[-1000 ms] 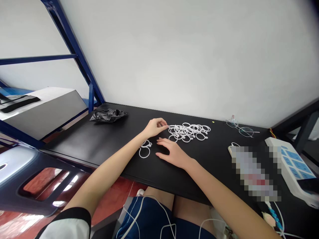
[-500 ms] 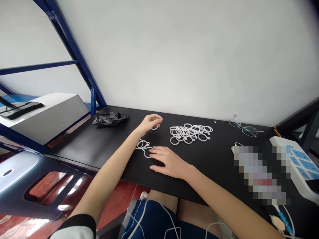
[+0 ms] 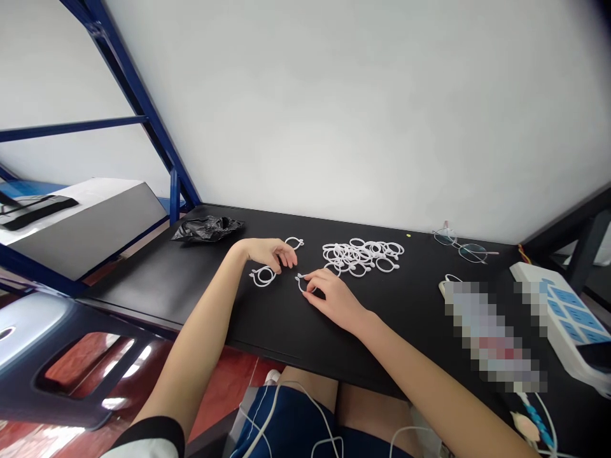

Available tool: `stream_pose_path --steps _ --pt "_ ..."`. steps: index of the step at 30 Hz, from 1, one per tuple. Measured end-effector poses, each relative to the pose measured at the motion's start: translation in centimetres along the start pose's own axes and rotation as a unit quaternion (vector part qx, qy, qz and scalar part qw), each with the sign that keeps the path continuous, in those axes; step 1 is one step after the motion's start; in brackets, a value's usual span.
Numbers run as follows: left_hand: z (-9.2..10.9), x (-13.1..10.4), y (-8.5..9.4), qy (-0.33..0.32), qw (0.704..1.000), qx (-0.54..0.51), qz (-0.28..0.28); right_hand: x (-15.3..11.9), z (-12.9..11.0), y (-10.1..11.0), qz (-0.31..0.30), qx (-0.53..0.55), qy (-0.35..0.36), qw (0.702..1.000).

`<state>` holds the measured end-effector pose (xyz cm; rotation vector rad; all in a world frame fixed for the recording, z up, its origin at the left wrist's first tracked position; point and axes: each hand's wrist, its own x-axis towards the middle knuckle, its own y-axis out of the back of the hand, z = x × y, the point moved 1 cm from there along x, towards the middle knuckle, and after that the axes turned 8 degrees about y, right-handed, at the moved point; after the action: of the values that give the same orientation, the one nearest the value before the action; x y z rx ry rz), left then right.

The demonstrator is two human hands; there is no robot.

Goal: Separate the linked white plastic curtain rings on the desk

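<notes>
My right hand (image 3: 337, 299) pinches a thin white plastic ring (image 3: 300, 285) between thumb and fingers, low over the black table. Part of that ring is hidden by the fingertips. Across from it, my left hand (image 3: 270, 252) hovers with bent fingers apart, and nothing shows in them. A couple of overlapping white rings (image 3: 261, 284) lie below the left hand. One more ring (image 3: 299, 246) rests just behind its fingers. To the right, a pile of white rings (image 3: 351, 257), each with a small knob, spreads over the table.
A crumpled black plastic bag (image 3: 207, 229) lies at the table's back left. On the right are eyeglasses (image 3: 472, 252), a blurred phone-like object (image 3: 491, 337) with a cable, and a white power strip (image 3: 525, 275). A white wall stands behind the black table (image 3: 181, 286).
My left hand has drawn back toward me and left, uncovering the rear ring. My right hand has gone from lying flat by the near rings to pinching one, moved slightly right.
</notes>
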<state>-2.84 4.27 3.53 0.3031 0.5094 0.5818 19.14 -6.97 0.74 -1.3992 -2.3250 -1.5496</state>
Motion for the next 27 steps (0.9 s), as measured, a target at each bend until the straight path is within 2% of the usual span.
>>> stream_pose_path --steps 5,9,14,16,20,23,27 --pt "-0.3 -1.1 0.8 0.027 0.999 -0.009 0.032 -0.1 0.2 -0.1 0.005 0.004 -0.002 1.000" --pt "-0.5 -1.9 1.3 0.049 0.998 0.024 0.018 -0.1 0.1 -0.2 0.008 0.008 0.000 1.000" --pt "-0.7 -0.8 0.6 0.074 0.996 0.045 0.007 0.0 -0.1 -0.2 0.008 0.005 -0.004 1.000" --pt "-0.5 -0.3 0.3 0.051 0.998 0.040 0.020 -0.1 0.0 -0.2 0.014 0.004 -0.003 1.000" --pt "0.4 0.3 -0.3 -0.035 0.996 0.016 0.079 -0.1 0.2 -0.3 0.038 -0.002 0.000 0.999" --pt "1.3 0.7 -1.0 -0.085 0.990 -0.008 0.110 0.1 0.2 -0.2 0.085 -0.002 -0.004 0.996" --pt "2.2 1.9 -2.5 -0.129 0.979 -0.044 0.149 0.1 0.6 0.0 0.155 0.002 -0.056 0.986"
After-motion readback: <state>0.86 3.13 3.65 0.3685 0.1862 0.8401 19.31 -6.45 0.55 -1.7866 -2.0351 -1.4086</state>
